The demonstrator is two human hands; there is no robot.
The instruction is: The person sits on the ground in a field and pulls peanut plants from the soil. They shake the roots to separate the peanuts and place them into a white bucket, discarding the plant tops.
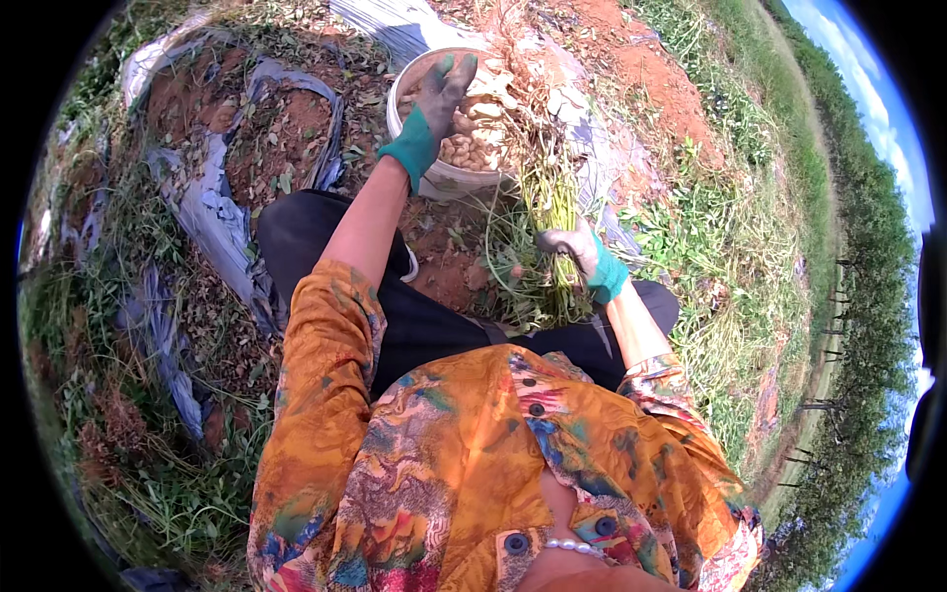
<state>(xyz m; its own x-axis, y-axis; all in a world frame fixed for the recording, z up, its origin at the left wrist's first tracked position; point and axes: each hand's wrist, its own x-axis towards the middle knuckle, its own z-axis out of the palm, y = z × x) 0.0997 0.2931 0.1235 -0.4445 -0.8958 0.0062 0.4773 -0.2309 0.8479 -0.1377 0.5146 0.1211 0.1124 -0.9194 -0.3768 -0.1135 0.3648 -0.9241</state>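
My right hand (pixel 581 251), in a grey and green work glove, grips the green stems of a bundle of pulled peanut plants (pixel 551 185). The roots and pale pods of the bundle point away from me, against the right side of a white plastic bucket (pixel 451 177). Loose peanuts (pixel 470 152) lie inside the bucket. Over its left part is my left hand (pixel 442 92), gloved the same way, fingers extended, with nothing seen in it. The palm side of this hand is hidden. Leaves of the bundle hang down by my right leg.
Crumpled plastic mulch film (pixel 214 200) lies on the reddish soil (pixel 277 137) to the left, and more film (pixel 399 26) lies behind the bucket. Cut green plants (pixel 725 259) are heaped at the right. My bent legs (pixel 436 325) flank the ground before the bucket. Trees stand far right.
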